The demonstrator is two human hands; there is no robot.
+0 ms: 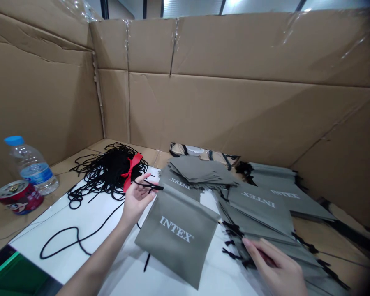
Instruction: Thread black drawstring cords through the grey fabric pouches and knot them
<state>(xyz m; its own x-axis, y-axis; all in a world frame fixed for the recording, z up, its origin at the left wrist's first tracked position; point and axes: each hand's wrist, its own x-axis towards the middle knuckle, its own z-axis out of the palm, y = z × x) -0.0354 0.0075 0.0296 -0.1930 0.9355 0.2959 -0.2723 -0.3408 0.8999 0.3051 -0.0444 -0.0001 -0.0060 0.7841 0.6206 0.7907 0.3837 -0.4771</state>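
Observation:
My left hand (137,199) pinches the black drawstring at the top corner of a grey INTEX pouch (177,234) and holds that corner up off the white table (89,218). A long black cord (77,238) trails from there across the table. My right hand (277,267) rests low at the right with its fingers stretched over a stack of finished grey pouches (259,209) with knotted black cords. I cannot make out anything held in it.
A bundle of black cords (107,170) tied with a red ribbon lies at the back left. More grey pouches (197,170) are piled behind. A water bottle (31,164) and a red can (18,196) stand at the left. Cardboard walls (234,102) enclose the table.

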